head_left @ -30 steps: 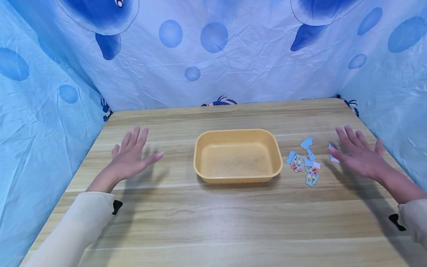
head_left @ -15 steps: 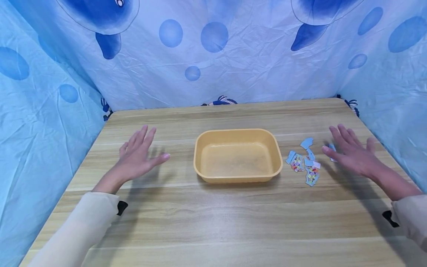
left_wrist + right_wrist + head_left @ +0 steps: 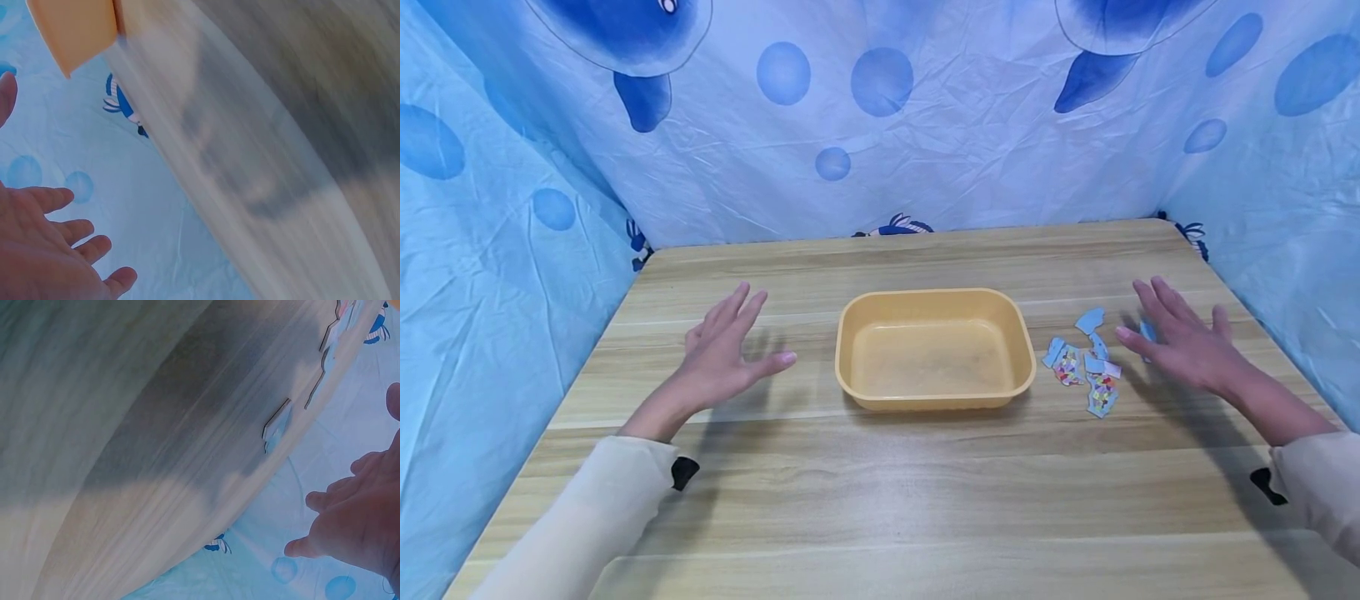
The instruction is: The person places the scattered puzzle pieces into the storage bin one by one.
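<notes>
Over the left part of the table, my left hand (image 3: 721, 358) hovers with fingers spread and thumb pointing toward the yellow tray (image 3: 934, 403). It holds nothing. My right hand (image 3: 1183, 342) hangs over the right side, fingers extended, also holding nothing. Just left of it lies a loose group of flat puzzle pieces (image 3: 1102, 392), light blue with multicoloured patches; some overlap. A separate light blue piece (image 3: 1147, 331) is partly hidden behind the right hand. In the right wrist view that lone piece (image 3: 278, 425) lies flat on the wood, apart from the hand.
The wood-grain table (image 3: 880, 500) fills the lower view. Blue cloth (image 3: 970, 167) with whales and bubbles encloses its back and both sides. The shallow rectangular tray stands near the middle, between the hands.
Both hands have drifted inward, the left to the right and the right to the left, covering a different part of the lone piece. Tray and pieces stay where they were.
</notes>
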The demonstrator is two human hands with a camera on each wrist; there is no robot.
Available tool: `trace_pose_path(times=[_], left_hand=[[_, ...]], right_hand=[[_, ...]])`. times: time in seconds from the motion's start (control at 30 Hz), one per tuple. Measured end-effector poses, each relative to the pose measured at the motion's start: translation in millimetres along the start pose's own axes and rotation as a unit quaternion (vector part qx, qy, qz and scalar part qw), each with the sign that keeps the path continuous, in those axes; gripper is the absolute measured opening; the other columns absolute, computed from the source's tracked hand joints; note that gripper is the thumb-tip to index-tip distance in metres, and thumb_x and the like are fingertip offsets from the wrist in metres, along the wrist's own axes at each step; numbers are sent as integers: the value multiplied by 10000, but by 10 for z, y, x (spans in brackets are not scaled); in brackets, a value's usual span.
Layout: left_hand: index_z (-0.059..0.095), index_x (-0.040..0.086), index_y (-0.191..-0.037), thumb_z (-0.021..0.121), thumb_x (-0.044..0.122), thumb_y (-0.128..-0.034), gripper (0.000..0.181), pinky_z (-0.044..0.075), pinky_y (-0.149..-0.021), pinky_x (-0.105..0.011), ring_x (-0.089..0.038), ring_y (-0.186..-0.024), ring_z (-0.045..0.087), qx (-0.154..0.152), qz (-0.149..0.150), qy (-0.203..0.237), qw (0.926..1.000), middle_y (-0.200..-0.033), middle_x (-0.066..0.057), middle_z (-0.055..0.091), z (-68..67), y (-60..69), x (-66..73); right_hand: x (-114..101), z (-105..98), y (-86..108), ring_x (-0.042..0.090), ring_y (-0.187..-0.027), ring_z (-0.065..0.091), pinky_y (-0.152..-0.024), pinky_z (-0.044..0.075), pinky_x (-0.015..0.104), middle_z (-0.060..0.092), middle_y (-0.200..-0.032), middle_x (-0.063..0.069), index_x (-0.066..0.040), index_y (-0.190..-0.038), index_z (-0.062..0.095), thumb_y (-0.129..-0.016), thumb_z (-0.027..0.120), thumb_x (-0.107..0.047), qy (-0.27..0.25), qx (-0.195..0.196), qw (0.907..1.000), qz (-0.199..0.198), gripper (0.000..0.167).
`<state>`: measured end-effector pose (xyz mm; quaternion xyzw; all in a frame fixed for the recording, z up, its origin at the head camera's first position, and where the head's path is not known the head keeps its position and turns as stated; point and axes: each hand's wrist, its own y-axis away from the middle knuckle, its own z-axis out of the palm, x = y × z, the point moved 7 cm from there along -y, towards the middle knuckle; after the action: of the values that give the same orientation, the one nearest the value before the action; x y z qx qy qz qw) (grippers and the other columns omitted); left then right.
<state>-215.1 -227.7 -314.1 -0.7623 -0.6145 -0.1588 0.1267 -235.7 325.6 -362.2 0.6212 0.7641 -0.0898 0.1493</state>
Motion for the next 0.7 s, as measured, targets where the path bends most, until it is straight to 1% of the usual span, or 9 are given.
trace_pose_path(times=[0.17, 0.37, 0.57, 0.7], left_hand=[[107, 195, -1558, 643, 631, -811, 1017, 24, -1015, -745, -415, -1443, -9, -15, 52, 269, 9996, -1615, -28, -56, 37, 16, 73], [195, 192, -1547, 711, 584, -782, 1002, 58, -1013, -742, -393, -1441, 50, 94, 174, 561, 9982, -1616, -26, 23, 106, 13, 139], [270, 201, -1526, 764, 536, -755, 975, 74, -1034, -723, -387, -1435, 95, 145, 282, 845, 9959, -1608, -27, 97, 187, 11, 227], [299, 192, -1515, 781, 519, -745, 966, 87, -1049, -700, -379, -1428, 117, 128, 371, 976, 9945, -1603, -41, 120, 232, 22, 279]], right_hand=[[-10, -3, -30, 453, -1427, -52, -983, -199, 722, -174, -1581, 127, -158, -1537, -99, -995, 394, -495, -49, 136, 9999, 7, 807], [-32, 11, -63, 477, -1421, -15, -1008, -167, 717, -110, -1586, 184, -137, -1547, -46, -978, 436, -500, -119, 235, 9997, -6, 830], [-51, 11, -110, 555, -1380, 45, -1023, -83, 732, 3, -1571, 265, -80, -1547, 46, -962, 487, -488, -261, 522, 9983, -45, 839], [-52, 10, -141, 587, -1355, 66, -985, -17, 772, 79, -1539, 314, -51, -1539, 103, -952, 519, -476, -468, 688, 9965, 19, 836]])
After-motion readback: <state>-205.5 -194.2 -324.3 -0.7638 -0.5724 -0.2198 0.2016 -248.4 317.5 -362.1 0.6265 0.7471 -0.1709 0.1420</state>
